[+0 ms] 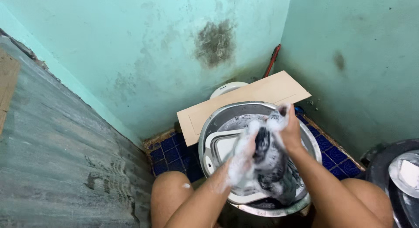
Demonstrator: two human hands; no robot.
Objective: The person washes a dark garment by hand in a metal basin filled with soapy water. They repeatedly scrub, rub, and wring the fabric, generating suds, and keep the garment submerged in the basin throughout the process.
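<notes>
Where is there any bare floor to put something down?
Only the blue tiled floor between the corrugated metal sheet and the round metal basin. The basin is crowded: both hands scrub a dark soapy cloth there.

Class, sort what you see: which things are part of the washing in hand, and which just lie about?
In use: left hand, right hand, soapy dark garment, metal basin, white washboard.
Lying about: wooden board, red-handled tool, black drum.

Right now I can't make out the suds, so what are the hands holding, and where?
Both hands, left hand and right hand, grip a dark soapy garment near its upper end, over the metal basin.
</notes>
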